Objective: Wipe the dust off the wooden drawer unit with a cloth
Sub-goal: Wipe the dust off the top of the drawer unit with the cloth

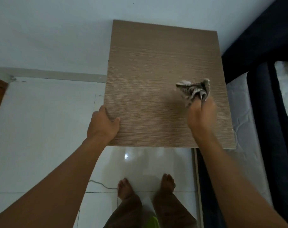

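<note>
Top view from my head camera: the wooden drawer unit (156, 76) fills the centre of the frame, seen from directly above so that only its top panel shows — a pale brown laminate with fine horizontal grain lines, flat and bare apart from what my hands bring to it. It stands on the white tiled floor (41, 137), its far edge against the white wall (57, 30) and its right side just beside a dark bed frame (263, 79) carrying a white quilted mattress (242, 112). My left hand (103, 125) rests on the near left corner of the top, thumb lying on the surface and fingers wrapped over the left edge, gripping the panel itself. My right hand (201, 115) is closed in a tight fist around a bunched grey-and-white striped cloth (194, 90), whose loose folds fan out ahead of the knuckles over the right part of the top; motion blur softens hand and cloth — I cannot tell whether the fabric is pressed to the wood. No drawers or their contents are visible from this angle. Below the near edge stand my bare feet (146, 186), and a thin grey cord (100, 184) lies on the tiles by the left foot.
</note>
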Demonstrator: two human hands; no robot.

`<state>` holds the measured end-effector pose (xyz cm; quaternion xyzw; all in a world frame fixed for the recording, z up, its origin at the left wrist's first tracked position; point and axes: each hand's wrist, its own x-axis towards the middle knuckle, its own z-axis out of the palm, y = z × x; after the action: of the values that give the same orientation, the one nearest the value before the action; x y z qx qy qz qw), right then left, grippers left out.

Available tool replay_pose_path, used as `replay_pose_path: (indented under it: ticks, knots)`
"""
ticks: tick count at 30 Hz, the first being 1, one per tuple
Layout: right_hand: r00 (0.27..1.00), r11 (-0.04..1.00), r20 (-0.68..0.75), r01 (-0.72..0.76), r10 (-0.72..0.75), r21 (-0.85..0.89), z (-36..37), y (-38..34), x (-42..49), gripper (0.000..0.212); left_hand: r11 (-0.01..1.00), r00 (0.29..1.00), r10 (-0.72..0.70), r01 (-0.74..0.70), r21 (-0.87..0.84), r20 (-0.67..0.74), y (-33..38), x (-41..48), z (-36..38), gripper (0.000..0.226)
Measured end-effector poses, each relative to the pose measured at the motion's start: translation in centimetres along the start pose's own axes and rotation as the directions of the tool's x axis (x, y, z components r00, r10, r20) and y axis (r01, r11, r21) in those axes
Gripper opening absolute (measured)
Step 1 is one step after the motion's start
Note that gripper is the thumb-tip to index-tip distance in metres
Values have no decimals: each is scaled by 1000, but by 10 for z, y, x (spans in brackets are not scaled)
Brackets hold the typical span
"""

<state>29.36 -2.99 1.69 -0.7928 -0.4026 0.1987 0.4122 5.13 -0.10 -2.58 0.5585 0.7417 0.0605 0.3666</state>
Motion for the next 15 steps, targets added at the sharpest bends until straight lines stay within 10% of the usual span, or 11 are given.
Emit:
replay_pose_path:
  ticks: [6, 9, 15]
  knots:
    - [951, 947, 289, -15, 112, -320, 80, 43, 47, 62, 984, 998, -57, 60, -168, 23, -1, -1, -15, 37]
    - [900, 937, 427, 217, -83, -274, 96, 28, 18, 61, 955, 987, -126, 149, -257, 103, -5, 8, -23, 41]
    - [502, 759, 760, 651, -412, -19, 102, 28, -48, 64, 856, 953, -188, 278, -437, 240, -16, 13, -39, 27]
